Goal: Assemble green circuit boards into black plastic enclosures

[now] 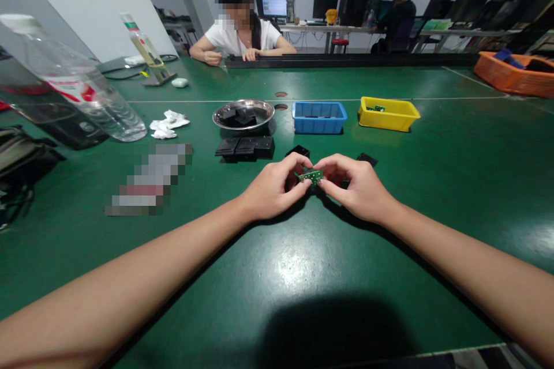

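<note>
A small green circuit board (312, 176) is pinched between my two hands above the green table (277, 311). My left hand (281, 181) grips its left end with thumb and fingers, and my right hand (352, 184) has the right end the same way. Just beyond my left fingertips lies a black plastic case part (298, 152). Another flat black piece (367, 159) rests past my right hand. Something dark under my right palm is mostly hidden.
Beyond my hands stand a metal bowl (220, 119) of black parts, stacked black cases (244, 149), a blue bin (320, 124) and a yellow bin (387, 120) with green boards. Large bottles (86, 92) and crumpled tissue (168, 124) are left. A person (242, 34) sits opposite; an orange basket (511, 82) is far right.
</note>
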A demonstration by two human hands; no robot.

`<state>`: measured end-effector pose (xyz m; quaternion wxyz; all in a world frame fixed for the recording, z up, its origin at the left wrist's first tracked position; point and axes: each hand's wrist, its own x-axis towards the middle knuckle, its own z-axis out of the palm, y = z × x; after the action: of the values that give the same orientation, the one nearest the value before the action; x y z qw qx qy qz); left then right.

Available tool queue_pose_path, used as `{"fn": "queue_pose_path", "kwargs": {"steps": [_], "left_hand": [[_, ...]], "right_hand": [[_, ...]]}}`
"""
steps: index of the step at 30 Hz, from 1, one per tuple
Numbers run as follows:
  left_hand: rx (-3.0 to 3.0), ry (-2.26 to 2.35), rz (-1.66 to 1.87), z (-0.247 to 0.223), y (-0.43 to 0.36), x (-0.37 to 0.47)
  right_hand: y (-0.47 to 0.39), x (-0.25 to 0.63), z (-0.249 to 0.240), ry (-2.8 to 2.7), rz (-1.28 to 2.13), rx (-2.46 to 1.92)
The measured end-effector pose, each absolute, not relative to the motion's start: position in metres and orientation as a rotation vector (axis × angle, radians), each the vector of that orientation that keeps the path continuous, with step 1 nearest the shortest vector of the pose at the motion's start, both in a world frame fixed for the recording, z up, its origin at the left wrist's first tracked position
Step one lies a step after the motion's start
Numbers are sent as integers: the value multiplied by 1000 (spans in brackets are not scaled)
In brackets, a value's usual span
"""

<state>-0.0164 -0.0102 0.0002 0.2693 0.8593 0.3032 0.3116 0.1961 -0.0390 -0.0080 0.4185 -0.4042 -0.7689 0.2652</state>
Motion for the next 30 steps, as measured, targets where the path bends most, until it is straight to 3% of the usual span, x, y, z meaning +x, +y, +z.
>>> {"fn": "queue_pose_path", "kwargs": {"steps": [30], "left_hand": [[2442, 745, 830, 0, -9, -18]], "right_hand": [[-43, 195, -3, -1924, 845, -972]]}}
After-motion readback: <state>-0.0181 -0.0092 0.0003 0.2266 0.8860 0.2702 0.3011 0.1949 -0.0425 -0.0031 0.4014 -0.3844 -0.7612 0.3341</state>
